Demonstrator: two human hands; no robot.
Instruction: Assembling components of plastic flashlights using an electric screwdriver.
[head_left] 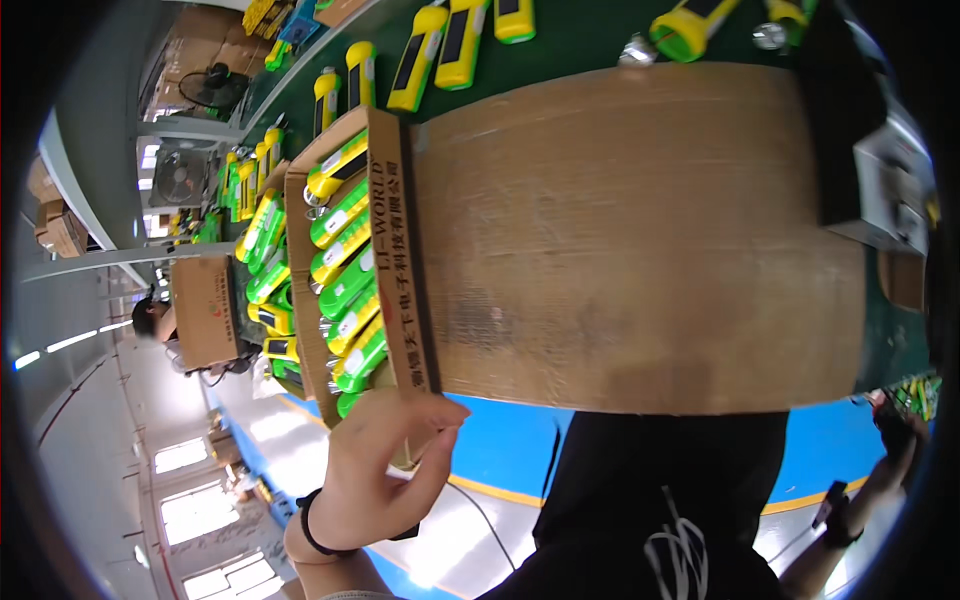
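Note:
My left hand is at the near end of an open cardboard box, thumb and forefinger pinched close together by its corner. What they hold, if anything, is hidden. A row of yellow and green flashlights lies in that box, some with silvery heads and one with a dark panel. My right hand reaches out to the far right, beside a dark object and some green pieces at the rim of the picture. Its fingers are too dark and small to make out.
A flat brown cardboard sheet covers the bench before me. More flashlights lie along the dark green far side. A grey metal device stands at the right. Further boxes, a fan and a person are on the left.

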